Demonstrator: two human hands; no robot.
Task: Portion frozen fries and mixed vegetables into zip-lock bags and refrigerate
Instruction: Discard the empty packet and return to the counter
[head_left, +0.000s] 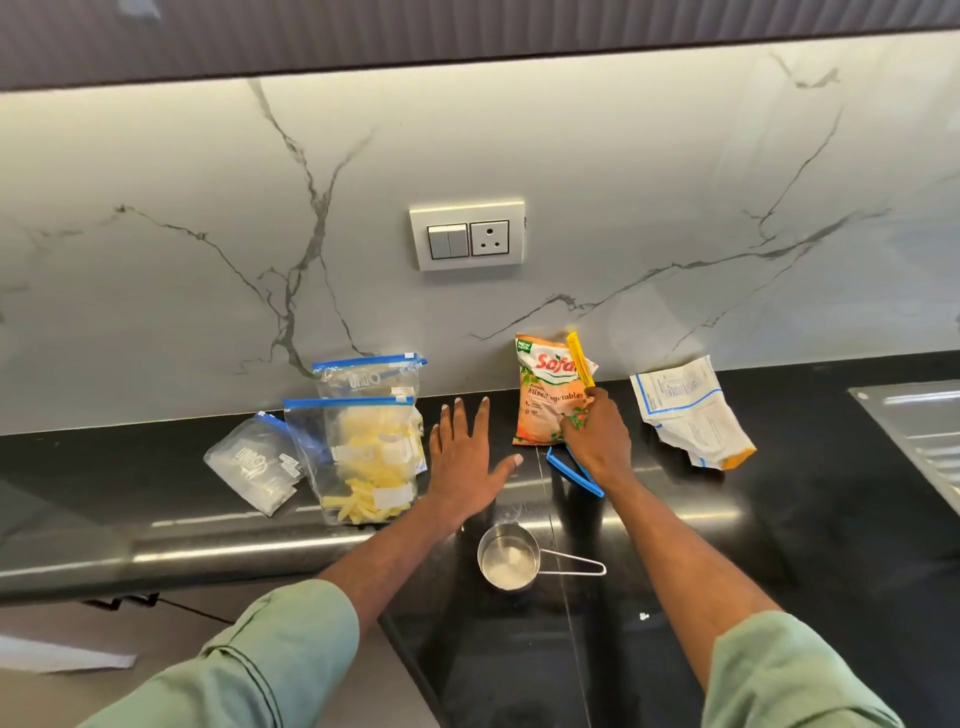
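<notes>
Orange film forms the mixed vegetables packet (545, 395), which stands against the marble backsplash (675, 208) on the black counter (805, 519) and serves as the reference point below. The right hand (597, 436) grips the packet's lower right corner with curled fingers, probably to steady it upright. The yellow clip (579, 358) is clamped across the top right corner, so the packet appears sealed and its portioning not yet begun. The left hand (467, 457) sits just left of the packet, palm down, fingers straight and spread, holding nothing; contact with the counter cannot be confirmed. Zip-lock bags: three, all left of the packet, beyond the left hand. The front bag (363, 467) stands upright and holds fries. The rear bag (369, 379) stands directly behind it, contents largely hidden. The flat bag (254, 462) lies furthest from the packet and looks empty, presumably reserved for vegetables. Clips: two, the yellow one on the packet and a blue clip (571, 470) lying open just in front of it, beneath the right wrist, not in use. Packets: two; a white packet (691, 410) lies crumpled to the right of the vegetables packet, apparently emptied. Measuring cups: one, the steel measuring cup (509, 558), in front of the packet towards the person, within reach for scooping.
</notes>
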